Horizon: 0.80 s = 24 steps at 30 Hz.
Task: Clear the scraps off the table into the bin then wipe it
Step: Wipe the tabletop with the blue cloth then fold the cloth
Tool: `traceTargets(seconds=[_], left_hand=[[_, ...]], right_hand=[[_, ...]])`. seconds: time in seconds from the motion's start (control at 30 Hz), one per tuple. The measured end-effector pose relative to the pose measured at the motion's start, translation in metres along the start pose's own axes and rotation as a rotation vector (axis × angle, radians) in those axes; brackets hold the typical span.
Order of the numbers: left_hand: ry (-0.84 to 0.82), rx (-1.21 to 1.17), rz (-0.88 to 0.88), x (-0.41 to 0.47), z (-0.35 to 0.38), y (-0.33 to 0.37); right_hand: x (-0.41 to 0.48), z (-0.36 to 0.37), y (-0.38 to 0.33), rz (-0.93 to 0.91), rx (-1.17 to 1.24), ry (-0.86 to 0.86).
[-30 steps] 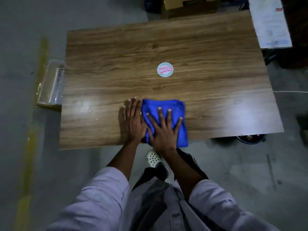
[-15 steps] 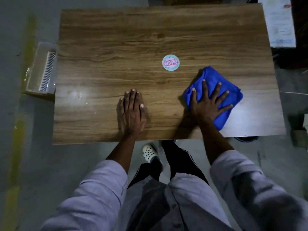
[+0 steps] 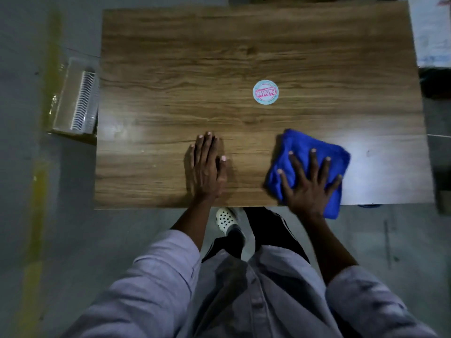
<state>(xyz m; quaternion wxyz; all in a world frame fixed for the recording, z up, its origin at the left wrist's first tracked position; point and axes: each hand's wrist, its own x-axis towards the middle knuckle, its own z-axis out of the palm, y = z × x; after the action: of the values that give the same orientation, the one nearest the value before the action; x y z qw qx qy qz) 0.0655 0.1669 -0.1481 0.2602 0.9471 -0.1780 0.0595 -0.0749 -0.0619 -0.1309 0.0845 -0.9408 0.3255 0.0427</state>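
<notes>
A folded blue cloth [image 3: 314,150] lies on the wooden table [image 3: 219,57] near its front edge, right of centre, with one corner hanging over the edge. My right hand [image 3: 307,186] presses flat on the cloth with fingers spread. Flat on the bare wood to the left of it, near the front edge, rests my left hand [image 3: 206,167], fingers together. A round pale sticker [image 3: 265,91] with red print sits in the middle of the table.
A clear plastic container [image 3: 75,101] with a white ribbed part stands on the floor off the table's left edge. A white sheet [image 3: 432,30] lies past the right edge. My shoe [image 3: 227,220] and dark trouser leg show under the front edge.
My right hand has swept the blue cloth from beside my left hand out to the right, then pulled it back toward the front edge. My left hand has stayed flat in place.
</notes>
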Motion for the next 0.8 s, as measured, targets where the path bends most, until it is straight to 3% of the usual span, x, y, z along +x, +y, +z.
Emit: traceTargets(seconds=[0.1,0.17,0.23,0.33,0.4,0.47,0.63,0.8], left_hand=[[-0.020,0.035,-0.009,-0.001,0.002,0.001],[-0.019,0.042,-0.026,0.000,0.002,0.002],[-0.018,0.035,-0.034,0.001,0.001,0.003],[-0.038,0.063,-0.048,0.002,-0.004,0.004],[-0.051,0.099,-0.053,0.003,-0.004,0.005],[-0.068,0.117,-0.047,0.004,-0.003,0.005],[-0.068,0.094,-0.038,0.003,-0.001,0.003],[-0.047,0.060,-0.041,0.002,0.000,0.003]], right_hand=[[0.048,-0.008,-0.016,0.228,0.076,-0.021],[0.071,-0.005,-0.054,0.272,0.106,-0.004],[0.074,0.005,-0.101,0.187,0.085,0.016],[0.036,0.020,-0.152,-0.093,0.035,-0.005],[0.001,0.025,-0.148,-0.277,0.010,-0.034],[-0.021,0.024,-0.117,-0.320,0.014,-0.011],[-0.025,0.007,-0.030,-0.124,-0.048,0.034],[0.041,-0.002,-0.049,0.196,0.051,0.025]])
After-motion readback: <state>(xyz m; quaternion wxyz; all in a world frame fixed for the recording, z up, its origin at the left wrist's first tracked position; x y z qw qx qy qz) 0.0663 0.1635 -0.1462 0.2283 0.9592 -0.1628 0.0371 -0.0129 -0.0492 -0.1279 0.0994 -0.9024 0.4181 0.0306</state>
